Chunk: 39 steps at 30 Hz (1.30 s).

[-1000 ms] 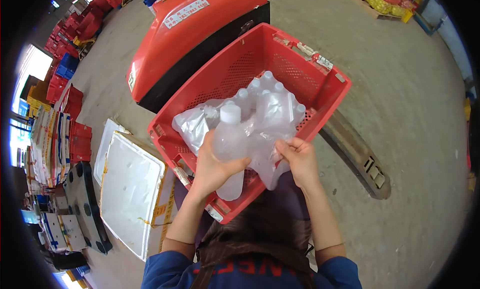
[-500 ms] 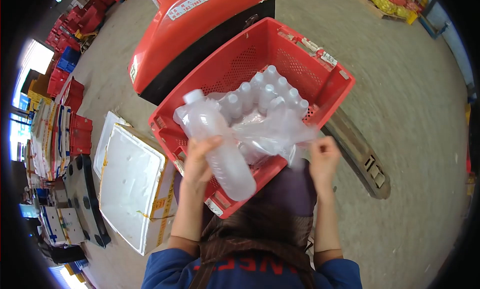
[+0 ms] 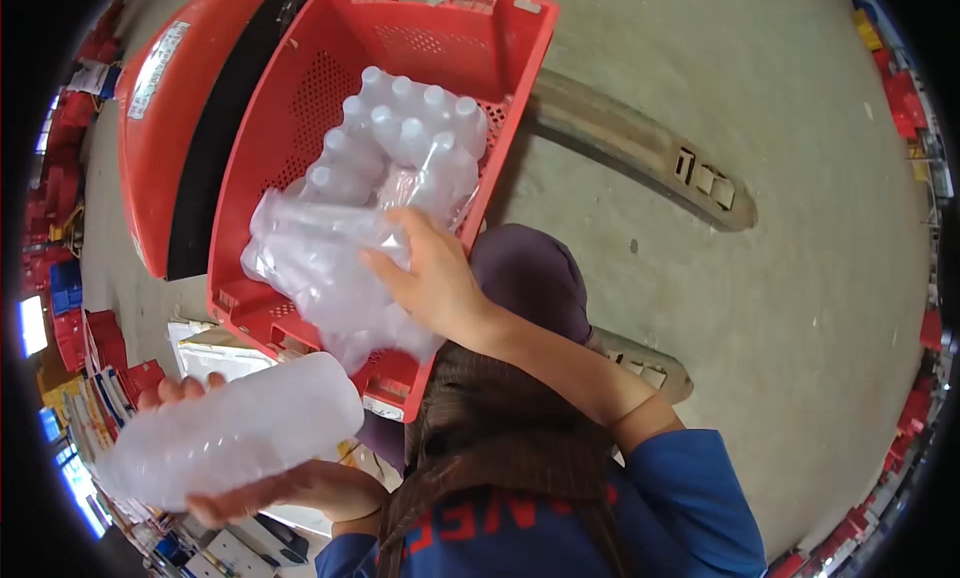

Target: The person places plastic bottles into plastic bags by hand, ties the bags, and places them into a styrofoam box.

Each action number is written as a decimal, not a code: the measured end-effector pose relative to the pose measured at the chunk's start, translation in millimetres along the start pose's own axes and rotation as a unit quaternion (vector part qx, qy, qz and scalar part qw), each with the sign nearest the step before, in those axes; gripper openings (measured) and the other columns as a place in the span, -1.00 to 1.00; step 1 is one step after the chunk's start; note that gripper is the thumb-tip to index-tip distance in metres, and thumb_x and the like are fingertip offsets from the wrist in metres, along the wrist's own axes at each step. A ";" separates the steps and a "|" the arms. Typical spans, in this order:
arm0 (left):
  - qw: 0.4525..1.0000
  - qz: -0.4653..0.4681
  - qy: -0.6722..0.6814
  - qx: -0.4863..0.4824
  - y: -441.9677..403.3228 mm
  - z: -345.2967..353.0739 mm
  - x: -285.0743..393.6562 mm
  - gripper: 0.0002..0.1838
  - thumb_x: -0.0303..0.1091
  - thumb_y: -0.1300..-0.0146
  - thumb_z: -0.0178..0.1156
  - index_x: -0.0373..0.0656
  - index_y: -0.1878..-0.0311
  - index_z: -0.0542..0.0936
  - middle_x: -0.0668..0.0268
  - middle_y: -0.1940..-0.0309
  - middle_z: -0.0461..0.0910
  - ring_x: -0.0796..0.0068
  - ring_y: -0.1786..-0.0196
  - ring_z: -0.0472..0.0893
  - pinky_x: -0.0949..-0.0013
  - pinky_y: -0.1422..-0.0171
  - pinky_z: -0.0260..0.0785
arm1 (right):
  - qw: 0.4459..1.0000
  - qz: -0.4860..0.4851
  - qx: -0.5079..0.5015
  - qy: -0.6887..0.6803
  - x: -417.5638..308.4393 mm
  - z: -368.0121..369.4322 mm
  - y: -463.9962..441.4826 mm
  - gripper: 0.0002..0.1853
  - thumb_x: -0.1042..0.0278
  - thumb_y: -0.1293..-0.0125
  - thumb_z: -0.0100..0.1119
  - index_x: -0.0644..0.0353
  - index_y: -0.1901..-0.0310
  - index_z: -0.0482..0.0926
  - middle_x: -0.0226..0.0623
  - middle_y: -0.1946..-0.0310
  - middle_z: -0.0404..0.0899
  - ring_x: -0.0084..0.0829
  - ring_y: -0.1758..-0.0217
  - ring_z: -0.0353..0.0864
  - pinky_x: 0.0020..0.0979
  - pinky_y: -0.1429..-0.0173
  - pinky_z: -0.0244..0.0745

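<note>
A large frosted white plastic bottle (image 3: 240,433) lies tilted in my left hand (image 3: 290,486), low and to the left, outside the crate. The fingers wrap round its sides. My right hand (image 3: 435,278) is over the near part of a red crate (image 3: 405,373), thumb and forefinger apart, touching crumpled clear plastic wrap (image 3: 335,263). Behind that wrap, several small pale bottles with white caps (image 3: 385,128) stand packed together in the crate. What lies beneath the wrap is partly hidden.
The crate rests on a red pallet truck (image 3: 150,128), whose forks (image 3: 640,143) stretch right across the concrete floor (image 3: 800,308). A white foam box (image 3: 205,353) sits beside the crate at left, partly hidden. Stacked crates and boxes line the far left.
My left hand has carried the large bottle out of the crate, down and left, turning it nearly level. My right hand has moved left onto the plastic wrap. The view has turned right.
</note>
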<state>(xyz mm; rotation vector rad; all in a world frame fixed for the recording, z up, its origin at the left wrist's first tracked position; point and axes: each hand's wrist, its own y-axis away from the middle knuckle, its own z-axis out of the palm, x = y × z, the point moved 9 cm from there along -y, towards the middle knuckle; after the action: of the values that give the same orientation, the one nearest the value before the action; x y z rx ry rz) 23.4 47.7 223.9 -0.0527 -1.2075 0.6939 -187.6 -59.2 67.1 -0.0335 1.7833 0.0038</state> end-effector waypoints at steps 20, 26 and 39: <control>0.621 -0.119 -0.551 -0.545 70.7 117.7 -175.7 0.02 0.29 0.05 0.25 -0.43 -0.25 0.24 -0.25 -0.04 0.41 -0.17 -0.14 0.41 0.06 -0.19 0.28 | 0.989 -0.040 0.139 -0.027 -20.3 -185.1 1.9 -0.83 0.48 -0.33 -0.05 0.29 0.26 0.57 -0.48 0.43 0.53 -0.65 0.35 0.41 -0.56 0.25 0.32; 0.329 -0.004 -0.702 -0.631 68.4 57.8 -117.5 -0.54 -0.30 -0.05 0.18 -0.35 -0.02 0.46 0.06 0.15 0.56 0.17 0.20 0.62 0.24 0.19 0.48 | 0.996 0.033 -0.022 0.083 -46.8 -186.3 -14.9 -0.92 0.57 -0.13 0.16 0.29 0.49 0.51 -0.50 0.58 0.38 -0.66 0.51 0.27 -0.56 0.43 0.17; 0.662 0.154 -0.703 -0.208 0.6 55.1 33.0 -0.68 -0.52 0.14 0.40 -0.26 0.22 0.63 0.17 0.30 0.56 0.27 0.32 0.57 0.35 0.34 0.43 | 0.887 -0.023 -0.308 -0.345 -133.1 -105.2 -33.4 -0.74 0.32 -0.11 0.01 0.32 0.22 0.49 -0.03 0.15 0.46 -0.33 0.10 0.43 -0.22 -0.20 0.26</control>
<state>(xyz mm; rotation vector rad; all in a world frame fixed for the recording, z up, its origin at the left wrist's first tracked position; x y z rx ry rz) -18.9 47.7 272.3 -0.1104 -2.9329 0.6976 -261.6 -92.1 219.9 -0.4759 1.0060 0.4934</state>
